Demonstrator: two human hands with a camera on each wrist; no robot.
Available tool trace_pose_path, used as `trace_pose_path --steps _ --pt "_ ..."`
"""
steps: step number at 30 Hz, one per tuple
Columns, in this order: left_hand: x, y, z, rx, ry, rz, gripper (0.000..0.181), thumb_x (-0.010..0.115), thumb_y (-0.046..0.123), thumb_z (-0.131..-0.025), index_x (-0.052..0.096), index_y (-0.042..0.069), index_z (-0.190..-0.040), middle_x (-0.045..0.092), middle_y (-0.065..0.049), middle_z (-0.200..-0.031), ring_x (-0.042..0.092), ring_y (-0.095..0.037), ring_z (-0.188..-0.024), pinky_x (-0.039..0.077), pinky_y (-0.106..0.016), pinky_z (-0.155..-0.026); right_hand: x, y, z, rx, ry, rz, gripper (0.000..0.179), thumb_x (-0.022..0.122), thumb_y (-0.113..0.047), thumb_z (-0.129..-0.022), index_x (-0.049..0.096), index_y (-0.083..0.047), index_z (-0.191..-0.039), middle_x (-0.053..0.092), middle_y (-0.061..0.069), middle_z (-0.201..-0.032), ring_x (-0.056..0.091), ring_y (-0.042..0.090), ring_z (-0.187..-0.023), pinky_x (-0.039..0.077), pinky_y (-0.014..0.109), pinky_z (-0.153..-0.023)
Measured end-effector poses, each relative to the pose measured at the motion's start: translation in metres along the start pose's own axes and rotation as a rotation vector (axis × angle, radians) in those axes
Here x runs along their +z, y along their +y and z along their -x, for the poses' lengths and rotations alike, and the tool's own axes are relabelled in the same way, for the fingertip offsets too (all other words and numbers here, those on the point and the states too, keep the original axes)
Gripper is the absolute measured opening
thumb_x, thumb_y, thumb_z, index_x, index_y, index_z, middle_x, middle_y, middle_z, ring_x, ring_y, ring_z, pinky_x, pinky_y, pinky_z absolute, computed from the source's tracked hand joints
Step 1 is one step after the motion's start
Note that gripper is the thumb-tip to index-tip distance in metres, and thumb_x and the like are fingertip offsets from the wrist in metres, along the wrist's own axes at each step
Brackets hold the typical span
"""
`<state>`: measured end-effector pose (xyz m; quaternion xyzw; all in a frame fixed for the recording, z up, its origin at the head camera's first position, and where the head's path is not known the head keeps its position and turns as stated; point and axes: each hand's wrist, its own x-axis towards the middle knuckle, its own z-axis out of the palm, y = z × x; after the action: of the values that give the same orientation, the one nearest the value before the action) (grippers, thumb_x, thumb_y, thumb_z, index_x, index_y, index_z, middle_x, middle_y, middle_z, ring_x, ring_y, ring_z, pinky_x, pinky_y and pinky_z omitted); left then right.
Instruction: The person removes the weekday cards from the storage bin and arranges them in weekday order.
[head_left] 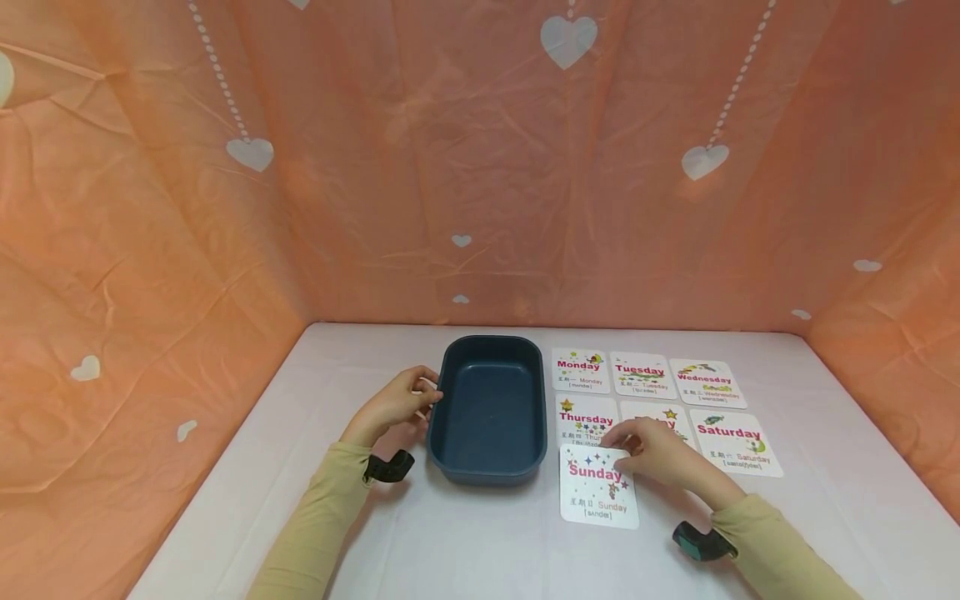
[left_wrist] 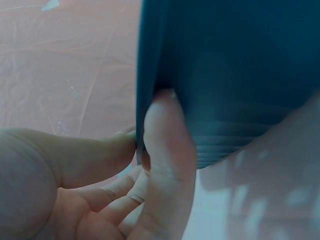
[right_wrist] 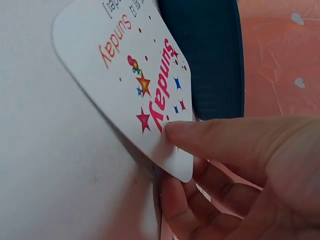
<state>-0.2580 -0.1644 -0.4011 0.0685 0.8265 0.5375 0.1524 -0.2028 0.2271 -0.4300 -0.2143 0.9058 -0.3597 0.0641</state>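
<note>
My right hand [head_left: 652, 450] pinches the white Sunday card [head_left: 598, 500] at its upper right corner. In the right wrist view the thumb lies on the printed face of the Sunday card [right_wrist: 145, 100], with fingers behind it. The card overlaps the lower edges of the Thursday card [head_left: 587, 412] and stands nearest the front. My left hand [head_left: 393, 404] pinches the left rim of a dark blue rectangular tub [head_left: 433, 433]. Thumb and finger lie on either side of the wall of the tub [left_wrist: 225, 75] in the left wrist view.
Right of the tub, a Monday card [head_left: 581, 372], a Tuesday card [head_left: 643, 377] and a Wednesday card [head_left: 707, 385] form the back row. Before them lie Thursday, a partly covered card [head_left: 671, 417] and a Saturday card [head_left: 735, 443]. An orange curtain [head_left: 480, 167] with hearts surrounds the white table [head_left: 465, 542].
</note>
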Motion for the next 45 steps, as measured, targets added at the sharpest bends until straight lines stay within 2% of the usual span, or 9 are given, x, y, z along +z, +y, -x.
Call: trace_pose_path --steps 15,23,33,45 --pt "-0.002 -0.001 -0.001 0.009 -0.013 0.000 0.031 0.055 0.004 -0.096 0.044 -0.008 -0.122 0.055 -0.013 -0.084 0.054 -0.020 -0.062 0.053 -0.033 -0.054 0.006 -0.003 0.003 0.038 0.024 0.039 0.026 0.078 0.000 -0.072 0.072 -0.007 -0.096 0.065 -0.002 -0.091 0.054 0.016 -0.080 0.047 0.031 -0.072" --pt "-0.001 0.001 -0.001 0.001 -0.016 -0.007 0.030 0.053 0.005 -0.097 0.044 -0.007 -0.124 0.055 -0.015 -0.086 0.054 -0.020 -0.062 0.052 -0.034 -0.052 0.010 -0.003 0.004 0.026 0.052 0.050 0.025 0.077 0.002 -0.071 0.071 -0.006 -0.094 0.063 -0.001 -0.089 0.054 0.016 -0.079 0.047 0.029 -0.070" --pt "-0.002 -0.001 -0.001 0.000 -0.008 0.001 0.031 0.054 0.005 -0.096 0.044 -0.007 -0.124 0.057 -0.019 -0.089 0.055 -0.021 -0.063 0.054 -0.035 -0.055 0.014 -0.009 0.006 0.104 0.078 0.048 0.026 0.077 0.003 -0.071 0.071 -0.007 -0.094 0.060 -0.002 -0.084 0.050 0.015 -0.076 0.044 0.027 -0.067" --pt "-0.003 -0.004 0.000 0.005 -0.010 0.002 0.029 0.054 0.005 -0.097 0.044 -0.006 -0.121 0.057 -0.016 -0.087 0.055 -0.021 -0.063 0.054 -0.036 -0.055 0.017 -0.008 0.008 0.084 0.089 0.047 0.025 0.076 0.004 -0.072 0.070 -0.008 -0.093 0.061 -0.002 -0.086 0.053 0.014 -0.078 0.047 0.028 -0.069"
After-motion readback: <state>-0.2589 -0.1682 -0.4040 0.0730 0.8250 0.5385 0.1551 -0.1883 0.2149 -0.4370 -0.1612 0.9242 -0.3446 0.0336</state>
